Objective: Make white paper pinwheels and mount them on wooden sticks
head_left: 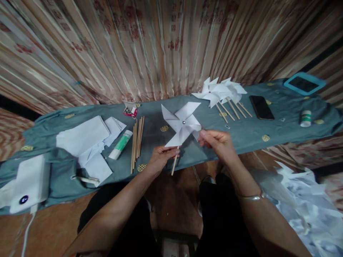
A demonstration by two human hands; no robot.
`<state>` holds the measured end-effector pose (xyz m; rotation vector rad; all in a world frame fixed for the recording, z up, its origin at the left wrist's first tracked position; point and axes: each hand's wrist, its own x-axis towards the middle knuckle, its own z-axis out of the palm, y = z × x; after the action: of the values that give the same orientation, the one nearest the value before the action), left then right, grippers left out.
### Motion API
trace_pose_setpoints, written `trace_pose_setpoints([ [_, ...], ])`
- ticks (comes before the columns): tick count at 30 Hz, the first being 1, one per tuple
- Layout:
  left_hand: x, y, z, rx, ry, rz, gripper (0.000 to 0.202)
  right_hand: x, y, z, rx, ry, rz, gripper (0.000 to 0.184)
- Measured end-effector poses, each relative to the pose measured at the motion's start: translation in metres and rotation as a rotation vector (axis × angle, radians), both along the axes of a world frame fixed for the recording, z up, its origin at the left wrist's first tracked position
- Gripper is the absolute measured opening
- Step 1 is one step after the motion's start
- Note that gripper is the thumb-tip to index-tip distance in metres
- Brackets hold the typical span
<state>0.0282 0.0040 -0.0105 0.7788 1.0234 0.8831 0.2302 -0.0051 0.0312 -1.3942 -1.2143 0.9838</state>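
A white paper pinwheel with a silver pin at its centre is held upright above the front of the table. My left hand is closed on its wooden stick, just under the blades. With thumb and fingers together, my right hand pinches the edge of the right-hand blade. Left of the pinwheel lie several wooden sticks and a green and white glue stick. Behind them is a small open red box of pins.
White paper sheets and a white power bank with a cable lie left. Several pinwheels, a dark phone, a blue-framed device and another glue stick lie right. More pinwheels are heaped low at right.
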Motion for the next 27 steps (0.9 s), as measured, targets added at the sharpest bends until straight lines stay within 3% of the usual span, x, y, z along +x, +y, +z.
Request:
trace_pose_setpoints([
  [2,-0.001,-0.001,0.002,-0.009,0.004,-0.032,0.04,0.01,0.004,0.001,0.079,0.056,-0.192,0.038],
  [4,-0.001,-0.001,0.003,-0.015,0.011,-0.07,0.041,0.017,0.008,-0.002,0.102,0.12,-0.286,0.033],
  [12,-0.001,-0.001,0.001,0.004,0.051,-0.152,0.039,0.008,0.01,-0.004,-0.161,0.366,-0.144,0.038],
  [18,0.0,-0.001,0.0,0.017,0.036,-0.127,0.037,0.003,0.008,0.002,-0.243,0.465,-0.131,0.041],
  [27,0.002,-0.002,0.006,0.004,0.057,-0.068,0.044,-0.008,0.007,-0.003,-0.264,0.532,-0.045,0.035],
])
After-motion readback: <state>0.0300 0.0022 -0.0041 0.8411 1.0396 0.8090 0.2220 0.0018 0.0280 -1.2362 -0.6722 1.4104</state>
